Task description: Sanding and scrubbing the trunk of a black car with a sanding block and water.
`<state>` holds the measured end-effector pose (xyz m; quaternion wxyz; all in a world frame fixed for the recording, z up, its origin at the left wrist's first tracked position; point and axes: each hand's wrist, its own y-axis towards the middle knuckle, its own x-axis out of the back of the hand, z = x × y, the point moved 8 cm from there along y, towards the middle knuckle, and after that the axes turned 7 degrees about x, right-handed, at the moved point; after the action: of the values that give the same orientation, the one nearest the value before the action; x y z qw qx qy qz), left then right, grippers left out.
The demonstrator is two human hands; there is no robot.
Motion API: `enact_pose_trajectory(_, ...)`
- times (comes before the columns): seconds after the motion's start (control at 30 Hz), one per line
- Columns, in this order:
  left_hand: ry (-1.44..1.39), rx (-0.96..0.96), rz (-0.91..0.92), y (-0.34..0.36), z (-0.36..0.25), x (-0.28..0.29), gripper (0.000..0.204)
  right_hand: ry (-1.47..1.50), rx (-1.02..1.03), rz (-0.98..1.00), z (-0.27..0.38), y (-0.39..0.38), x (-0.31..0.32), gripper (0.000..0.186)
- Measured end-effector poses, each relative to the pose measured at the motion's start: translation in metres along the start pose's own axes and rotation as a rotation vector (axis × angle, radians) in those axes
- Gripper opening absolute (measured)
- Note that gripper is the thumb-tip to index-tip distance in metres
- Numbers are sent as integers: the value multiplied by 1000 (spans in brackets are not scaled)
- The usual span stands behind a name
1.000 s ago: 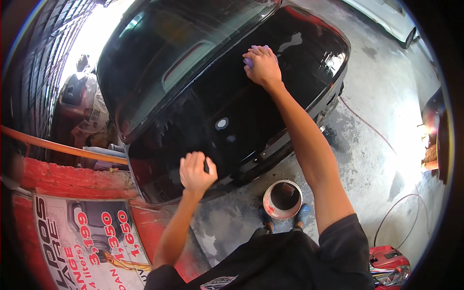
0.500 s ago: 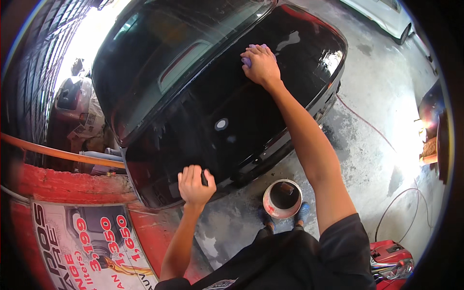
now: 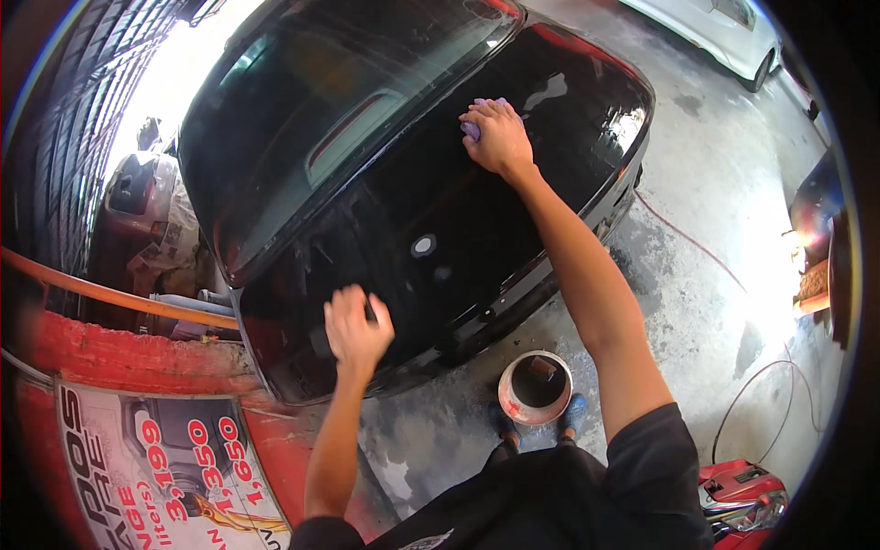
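Note:
A glossy black car [image 3: 440,211] fills the middle of the view, its rear glass at the upper left and its trunk lid below. My right hand [image 3: 495,137] reaches far across the trunk lid and presses a small purple cloth [image 3: 472,128] flat against the paint; most of the cloth is hidden under my fingers. My left hand [image 3: 356,325] rests on the near lower edge of the trunk lid, fingers curled loosely, holding nothing that shows.
A round bucket [image 3: 534,388] stands on the concrete floor by my feet. A red machine [image 3: 742,495] sits at the lower right, with a thin red hose [image 3: 687,238] and a cable on the floor. A red banner wall [image 3: 137,440] is at lower left; a white car [image 3: 724,32] is at top right.
My right hand with the cloth has stayed at about the same spot on the trunk lid. My left hand has shifted slightly along the lid's lower edge.

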<state>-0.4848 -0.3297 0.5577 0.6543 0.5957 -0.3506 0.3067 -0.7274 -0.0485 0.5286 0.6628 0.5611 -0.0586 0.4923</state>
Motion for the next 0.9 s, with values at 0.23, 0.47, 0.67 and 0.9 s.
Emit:
enact_pose_trajectory(0.23, 113, 56, -112, 89, 74, -19, 15, -2, 29, -13, 26, 5, 4, 37)
enact_pose_trajectory(0.47, 62, 27, -73, 39, 40, -12, 14, -36, 75, -74, 5, 3, 1, 37)
enact_pose_trajectory(0.67, -78, -108, 1, -42, 20, 24, 14, -65, 20, -82, 8, -1, 10, 36)
enact_pose_trajectory(0.9, 174, 172, -120, 101, 119, -17, 21, 12, 83, -79, 31, 13, 2, 34)
